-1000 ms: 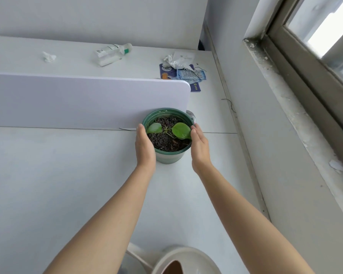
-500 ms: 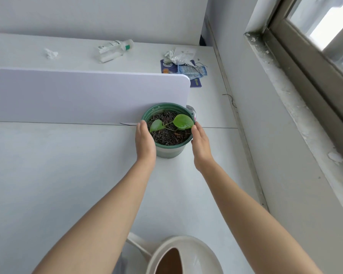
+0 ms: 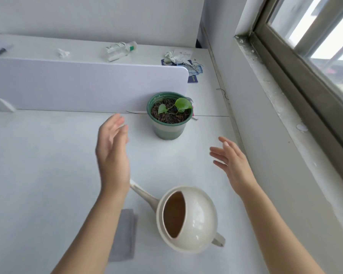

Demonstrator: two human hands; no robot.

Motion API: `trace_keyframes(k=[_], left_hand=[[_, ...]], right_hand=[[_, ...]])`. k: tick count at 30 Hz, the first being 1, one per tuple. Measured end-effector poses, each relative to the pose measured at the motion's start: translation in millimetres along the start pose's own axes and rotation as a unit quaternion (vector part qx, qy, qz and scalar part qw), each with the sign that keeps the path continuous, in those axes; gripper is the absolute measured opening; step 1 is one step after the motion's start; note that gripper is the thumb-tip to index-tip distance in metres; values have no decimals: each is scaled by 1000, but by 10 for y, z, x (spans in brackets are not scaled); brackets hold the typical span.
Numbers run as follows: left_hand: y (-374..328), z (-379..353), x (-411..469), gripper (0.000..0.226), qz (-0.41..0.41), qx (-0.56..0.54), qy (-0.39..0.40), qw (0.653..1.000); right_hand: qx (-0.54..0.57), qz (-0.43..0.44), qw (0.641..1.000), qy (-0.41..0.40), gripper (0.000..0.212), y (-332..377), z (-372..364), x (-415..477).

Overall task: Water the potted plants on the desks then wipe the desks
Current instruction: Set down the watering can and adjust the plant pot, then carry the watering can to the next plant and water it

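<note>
A green pot [image 3: 169, 129] with dark soil and a small two-leaved plant [image 3: 177, 106] stands on the white desk [image 3: 38, 165], against the end of the white divider panel [image 3: 83, 86]. My left hand [image 3: 113, 153] hovers open to the pot's lower left, apart from it. Below and to the right of the pot my right hand [image 3: 233, 165] is open too, fingers spread, holding nothing. A cream watering can [image 3: 188, 218] sits near me, its spout pointing up-left behind my left wrist. A grey cloth [image 3: 125, 234] lies flat beside it, partly under my left forearm.
Behind the divider, the far desk holds a lying plastic bottle [image 3: 119, 50], a crumpled tissue [image 3: 63, 53], and crumpled paper on blue packets [image 3: 183, 60]. A wall and a window sill [image 3: 281, 99] run along the right side.
Both hands have let go of the pot and pulled back toward me, opening. The pot stays by the divider. More of the watering can and the cloth now show.
</note>
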State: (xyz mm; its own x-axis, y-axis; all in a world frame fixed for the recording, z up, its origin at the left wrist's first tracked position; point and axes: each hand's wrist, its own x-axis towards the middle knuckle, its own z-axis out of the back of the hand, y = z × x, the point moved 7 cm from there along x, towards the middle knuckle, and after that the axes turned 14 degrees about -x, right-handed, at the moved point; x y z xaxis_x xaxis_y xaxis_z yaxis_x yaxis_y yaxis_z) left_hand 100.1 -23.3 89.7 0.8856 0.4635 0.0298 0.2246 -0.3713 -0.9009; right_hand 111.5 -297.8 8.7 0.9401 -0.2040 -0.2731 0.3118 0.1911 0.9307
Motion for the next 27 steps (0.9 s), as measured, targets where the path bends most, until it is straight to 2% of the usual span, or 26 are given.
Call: trace_keyframes(k=[9,14,16,20,22,25,27], left_hand=[[19,769,-420,22,18,-2,-68,998],[454,1033,-522,36,104,44,-88,990],[687,1048,-568,41,160,58,-66,983],[1083,889,-698,54,258,61,17,964],[1158,804,-755,54,264,43,43,962],[1150,751,-798,46,253,19,62,965],[1154,751,-778,56,248,21,61,967]], right_hand=[[-98,-41,991,-85,32,-361,141,-1227],[-140,-55,981,-119,20,-570,-15,-1614],[-150,-60,977,-136,17,-674,-83,-1722],[-140,-79,974,-160,38,-828,-225,-1858],[-149,-70,974,-156,42,-796,-282,-1882],[-131,-62,978,-148,25,-734,-291,-1859],[-99,-88,981,-139,26,-755,-303,-1789]])
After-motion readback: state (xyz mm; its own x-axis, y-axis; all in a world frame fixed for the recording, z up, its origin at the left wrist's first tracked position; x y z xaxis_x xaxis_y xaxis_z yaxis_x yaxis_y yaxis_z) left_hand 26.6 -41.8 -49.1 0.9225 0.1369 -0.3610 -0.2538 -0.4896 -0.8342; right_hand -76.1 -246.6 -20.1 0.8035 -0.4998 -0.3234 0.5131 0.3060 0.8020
